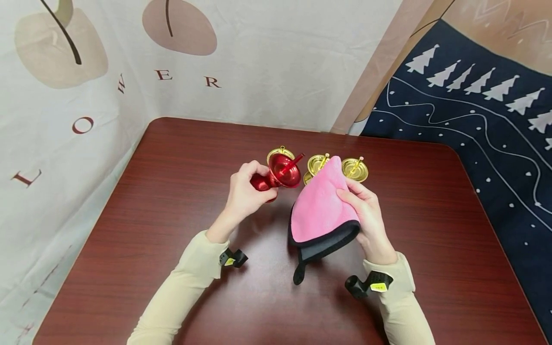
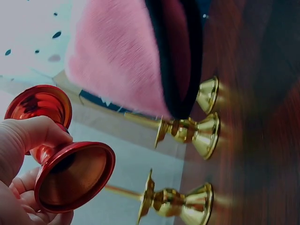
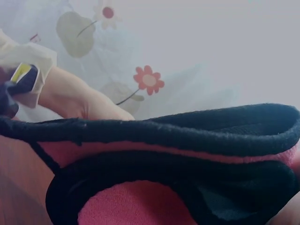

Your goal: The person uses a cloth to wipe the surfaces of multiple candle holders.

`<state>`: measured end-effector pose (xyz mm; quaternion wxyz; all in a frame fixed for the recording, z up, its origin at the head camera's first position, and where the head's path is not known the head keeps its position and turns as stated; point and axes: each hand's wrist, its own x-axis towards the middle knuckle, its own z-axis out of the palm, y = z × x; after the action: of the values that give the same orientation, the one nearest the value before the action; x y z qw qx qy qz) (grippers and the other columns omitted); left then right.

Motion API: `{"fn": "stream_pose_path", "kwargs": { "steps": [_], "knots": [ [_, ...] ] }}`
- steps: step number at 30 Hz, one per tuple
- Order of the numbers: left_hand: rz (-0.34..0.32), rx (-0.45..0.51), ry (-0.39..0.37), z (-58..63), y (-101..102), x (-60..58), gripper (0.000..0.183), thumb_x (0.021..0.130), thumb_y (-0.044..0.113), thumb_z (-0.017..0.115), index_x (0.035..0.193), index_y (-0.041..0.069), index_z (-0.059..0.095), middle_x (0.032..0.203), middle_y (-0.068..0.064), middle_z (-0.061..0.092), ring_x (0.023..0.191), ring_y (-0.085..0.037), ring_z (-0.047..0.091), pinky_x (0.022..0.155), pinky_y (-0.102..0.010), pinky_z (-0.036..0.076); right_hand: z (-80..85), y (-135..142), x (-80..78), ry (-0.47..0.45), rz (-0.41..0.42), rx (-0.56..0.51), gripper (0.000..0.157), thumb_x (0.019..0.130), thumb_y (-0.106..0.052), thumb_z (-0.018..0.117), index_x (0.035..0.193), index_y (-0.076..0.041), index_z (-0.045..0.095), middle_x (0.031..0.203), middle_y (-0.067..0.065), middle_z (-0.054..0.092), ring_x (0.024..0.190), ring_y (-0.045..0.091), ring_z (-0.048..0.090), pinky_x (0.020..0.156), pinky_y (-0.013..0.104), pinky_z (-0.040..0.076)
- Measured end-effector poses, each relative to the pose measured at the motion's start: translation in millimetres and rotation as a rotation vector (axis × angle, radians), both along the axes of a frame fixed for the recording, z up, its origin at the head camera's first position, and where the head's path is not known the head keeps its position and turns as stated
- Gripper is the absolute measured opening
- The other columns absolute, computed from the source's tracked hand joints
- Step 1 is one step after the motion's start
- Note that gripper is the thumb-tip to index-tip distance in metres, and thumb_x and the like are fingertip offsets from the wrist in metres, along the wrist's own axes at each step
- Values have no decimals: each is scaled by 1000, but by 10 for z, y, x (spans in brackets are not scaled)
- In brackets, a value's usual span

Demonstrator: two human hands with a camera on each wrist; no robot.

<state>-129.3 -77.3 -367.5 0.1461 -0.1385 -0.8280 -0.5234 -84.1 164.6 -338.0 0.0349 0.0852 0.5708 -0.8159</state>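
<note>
My left hand (image 1: 243, 189) grips a red metal candle holder (image 1: 284, 171) by its narrow stem, tilted and lifted off the table. Its spike points up to the right in the head view; its hollow base (image 2: 77, 176) faces the left wrist camera. My right hand (image 1: 366, 213) pinches a folded pink cloth (image 1: 323, 206) with black edging and a small hanging loop (image 1: 299, 273). The cloth is just right of the red holder, apart from it. In the right wrist view, the dark edging (image 3: 164, 133) hides most of the right hand.
Three gold candle holders stand upright behind the hands: a left one (image 1: 276, 152) partly behind the red one, a middle one (image 1: 316, 163) partly covered by the cloth, and a right one (image 1: 355, 168). The brown table (image 1: 172, 167) meets a printed curtain (image 1: 276, 86) at the back.
</note>
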Motion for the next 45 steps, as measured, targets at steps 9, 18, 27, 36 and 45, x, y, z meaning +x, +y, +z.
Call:
{"fn": "stream_pose_path", "kwargs": {
  "steps": [9, 18, 27, 36, 45],
  "knots": [
    [-51, -34, 79, -39, 243, 26, 29, 60, 5, 77, 82, 3, 59, 84, -10, 61, 88, -24, 53, 71, -39, 48, 49, -20, -26, 5, 50, -92, 25, 92, -7, 53, 99, -21, 72, 92, 0, 69, 77, 11, 65, 71, 25, 54],
    [-59, -71, 128, -8, 361, 35, 28, 61, 4, 75, 83, 4, 57, 86, -10, 59, 90, -24, 51, 70, -39, 49, 35, 15, -50, 29, 101, -177, 22, 95, -11, 51, 106, -17, 70, 93, 2, 69, 78, 12, 68, 70, 25, 53],
    [4, -168, 179, 38, 423, 26, 29, 61, 5, 76, 82, 3, 54, 83, -10, 59, 88, -25, 50, 70, -38, 46, -47, 97, -77, 205, 313, -467, 45, 94, 4, 24, 121, -2, 60, 107, 10, 64, 90, 16, 66, 79, 25, 50],
    [49, -235, 278, 53, 443, -1, 27, 63, 6, 76, 80, 3, 55, 80, -10, 59, 88, -25, 49, 72, -37, 44, -154, 171, -147, 282, 520, -558, 46, 93, 6, 31, 136, -1, 45, 124, 12, 55, 100, 18, 59, 88, 26, 48],
    [66, -258, 320, 15, 448, -26, 25, 64, 5, 75, 79, 4, 54, 80, -10, 58, 88, -26, 50, 71, -37, 43, -198, 115, -180, 193, 372, -447, 35, 94, 4, 46, 125, -9, 58, 114, 7, 60, 92, 13, 62, 82, 22, 50]
  ]
}}
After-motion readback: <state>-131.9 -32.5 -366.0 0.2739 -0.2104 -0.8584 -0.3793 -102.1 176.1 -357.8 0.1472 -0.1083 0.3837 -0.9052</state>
